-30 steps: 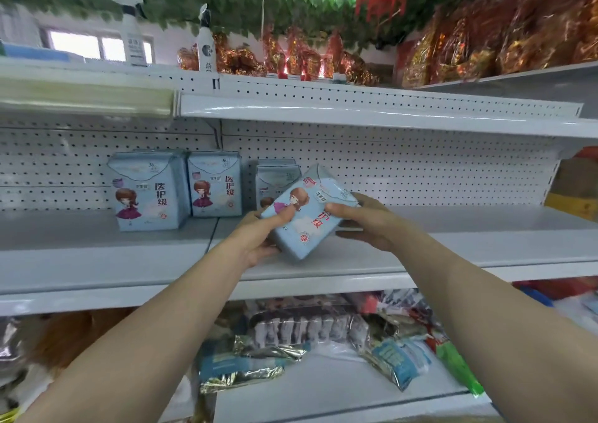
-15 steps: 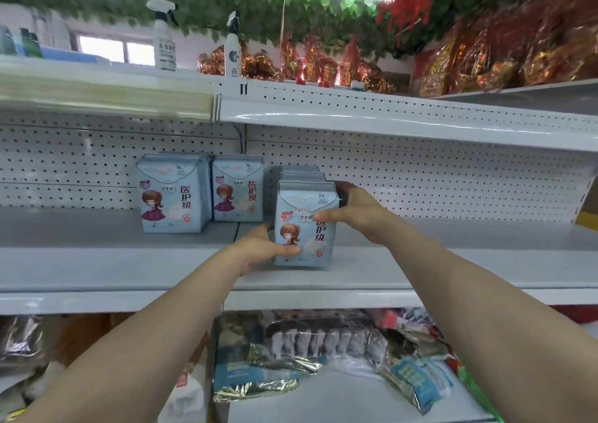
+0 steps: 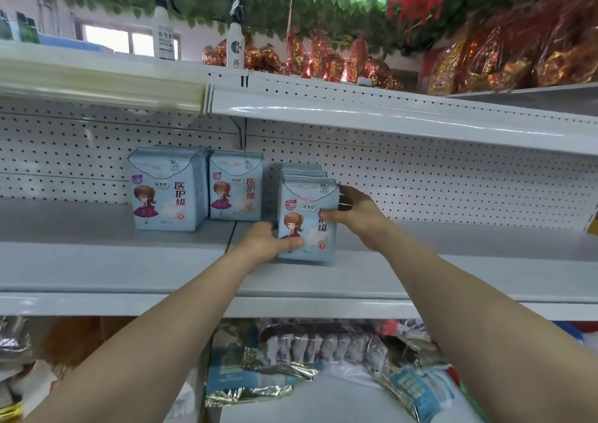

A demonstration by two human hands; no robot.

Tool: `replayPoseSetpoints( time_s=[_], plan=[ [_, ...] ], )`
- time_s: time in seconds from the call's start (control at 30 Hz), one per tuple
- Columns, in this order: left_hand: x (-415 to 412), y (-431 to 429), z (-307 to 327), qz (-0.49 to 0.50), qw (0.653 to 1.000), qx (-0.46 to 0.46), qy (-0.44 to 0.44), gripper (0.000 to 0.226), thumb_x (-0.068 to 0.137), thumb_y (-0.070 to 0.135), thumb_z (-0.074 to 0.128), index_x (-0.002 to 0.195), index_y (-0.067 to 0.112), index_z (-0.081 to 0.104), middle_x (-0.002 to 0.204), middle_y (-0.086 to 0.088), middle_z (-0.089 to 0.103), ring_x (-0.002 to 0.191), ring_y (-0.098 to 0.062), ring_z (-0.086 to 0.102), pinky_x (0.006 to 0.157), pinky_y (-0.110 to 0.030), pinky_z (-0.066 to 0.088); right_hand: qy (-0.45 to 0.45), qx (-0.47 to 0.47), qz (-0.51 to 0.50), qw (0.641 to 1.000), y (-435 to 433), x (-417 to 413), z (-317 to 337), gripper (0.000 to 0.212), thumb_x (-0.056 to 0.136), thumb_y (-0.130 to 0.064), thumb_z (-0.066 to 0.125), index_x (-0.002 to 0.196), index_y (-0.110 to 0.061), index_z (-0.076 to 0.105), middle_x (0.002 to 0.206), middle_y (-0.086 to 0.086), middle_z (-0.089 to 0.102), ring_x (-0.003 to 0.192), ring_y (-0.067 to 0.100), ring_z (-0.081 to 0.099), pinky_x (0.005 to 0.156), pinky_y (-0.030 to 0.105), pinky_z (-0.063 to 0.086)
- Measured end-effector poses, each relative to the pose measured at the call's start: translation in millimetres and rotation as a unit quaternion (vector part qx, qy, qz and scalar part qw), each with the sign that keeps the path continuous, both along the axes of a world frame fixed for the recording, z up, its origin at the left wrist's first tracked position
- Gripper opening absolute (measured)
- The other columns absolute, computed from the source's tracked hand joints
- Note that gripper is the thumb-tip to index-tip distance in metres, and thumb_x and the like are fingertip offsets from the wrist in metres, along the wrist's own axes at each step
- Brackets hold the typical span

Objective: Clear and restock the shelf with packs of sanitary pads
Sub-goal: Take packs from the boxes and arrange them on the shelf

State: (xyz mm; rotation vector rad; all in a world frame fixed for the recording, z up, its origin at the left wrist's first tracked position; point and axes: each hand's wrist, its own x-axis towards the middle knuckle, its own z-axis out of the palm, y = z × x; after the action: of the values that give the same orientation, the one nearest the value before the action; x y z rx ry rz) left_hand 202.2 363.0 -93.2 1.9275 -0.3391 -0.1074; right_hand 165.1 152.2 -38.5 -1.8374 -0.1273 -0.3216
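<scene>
Bright, even daylight from window (image 3: 110, 39), glare on shelf edge (image 3: 323, 112) — blurred, bowed corners

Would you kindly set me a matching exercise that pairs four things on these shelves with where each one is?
Things:
1. front pack
2. leftmost pack
3. left spray bottle
4. silver foil bag

Places:
A. on the top shelf
B. beneath the middle shelf
C. on the middle shelf, farthest left, untouched
D. on the middle shelf, gripped by the left hand and the right hand

Pairs: 1-D, 2-C, 3-A, 4-B.
</scene>
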Motion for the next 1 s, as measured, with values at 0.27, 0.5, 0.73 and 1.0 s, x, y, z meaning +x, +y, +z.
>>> replayPoseSetpoints(
  time_s=[0.27, 0.5, 0.73, 1.0],
  plan=[
    [10, -5, -9, -0.001, 0.995, 0.093, -0.042, 0.056, 0.063, 0.026, 0.094, 0.113, 0.020, 0.069, 0.107, 0.007, 0.073, 0.097, -0.011, 0.068, 0.089, -0.030, 0.055, 0.011, -0.131, 0.010, 0.991, 3, 8, -23, 0.104, 0.074, -0.002, 0.086, 0.153, -0.036, 0.028, 0.120, 0.006, 0.064, 0.103, 0.013, 0.064, 0.088, 0.039, 0.059],
    [14, -15, -8, 0.046, 0.991, 0.103, -0.068, 0.069, 0.062, 0.028, 0.095, 0.122, 0.021, 0.060, 0.112, 0.005, 0.072, 0.099, -0.015, 0.067, 0.091, -0.030, 0.054, 0.010, -0.123, -0.020, 0.992, 2, 18, -28, 0.102, 0.075, -0.001, 0.084, 0.152, -0.036, 0.029, 0.111, -0.005, 0.065, 0.097, 0.002, 0.060, 0.073, 0.019, 0.055],
    [5, -16, -1, 0.041, 0.995, 0.083, -0.048, 0.084, 0.066, 0.043, 0.090, 0.135, 0.020, 0.048, 0.118, 0.004, 0.069, 0.100, -0.013, 0.065, 0.087, -0.027, 0.055, 0.002, -0.092, -0.019, 0.996, -5, 27, -39, 0.095, 0.074, -0.010, 0.087, 0.150, -0.037, 0.036, 0.118, 0.001, 0.068, 0.108, 0.015, 0.065, 0.089, 0.035, 0.059],
    [-18, -32, 90, 0.079, 0.982, 0.113, -0.131, 0.080, 0.092, 0.075, 0.006, 0.159, 0.032, 0.006, 0.168, 0.006, 0.001, 0.154, -0.018, 0.001, 0.124, -0.045, 0.000, 0.040, 0.180, -0.027, 0.982, -17, 38, -21, 0.053, 0.104, -0.051, 0.042, 0.148, -0.022, 0.045, 0.151, -0.001, 0.050, 0.138, 0.014, 0.046, 0.119, 0.044, 0.033]
  ],
)
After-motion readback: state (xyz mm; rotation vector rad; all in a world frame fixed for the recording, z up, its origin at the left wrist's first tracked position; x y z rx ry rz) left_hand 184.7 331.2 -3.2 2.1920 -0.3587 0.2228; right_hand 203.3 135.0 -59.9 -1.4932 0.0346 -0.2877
